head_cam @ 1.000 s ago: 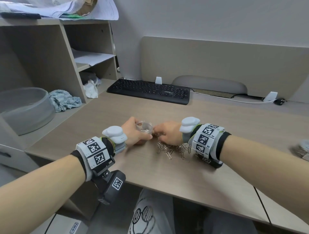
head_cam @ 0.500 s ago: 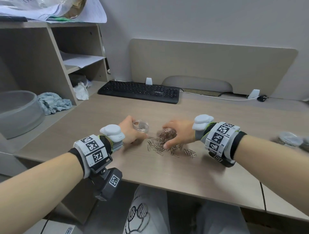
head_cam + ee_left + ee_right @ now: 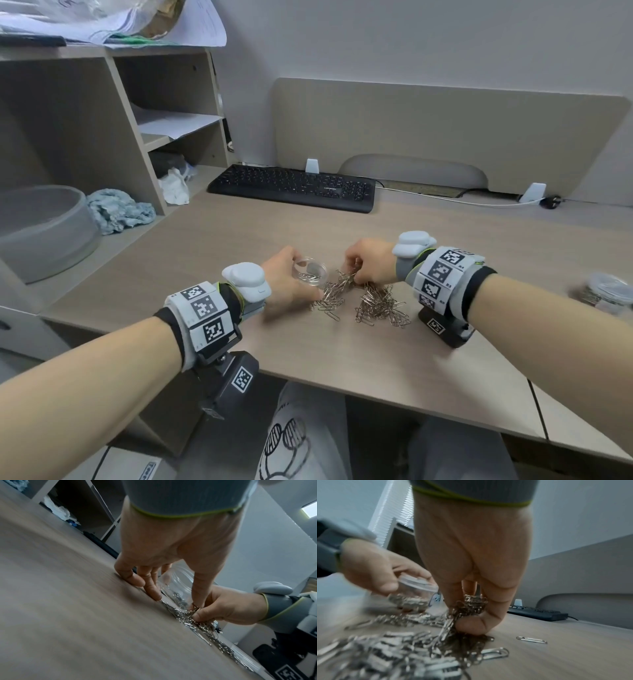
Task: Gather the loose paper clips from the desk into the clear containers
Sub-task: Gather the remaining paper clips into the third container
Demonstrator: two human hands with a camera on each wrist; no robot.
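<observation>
Left hand grips the clear container upright on the table; right hand, just beside its open mouth, pinches a clump from the paper clips strewn beneath and behind its wrist.

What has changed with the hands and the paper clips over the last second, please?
The right hand, which was over the clear container a second ago, swung back to the paper clips on the desk and now pinches a fresh bunch. The pile looks more spread out, in two clumps. The left hand keeps gripping the container in the same spot; the keyboard has not moved.
</observation>
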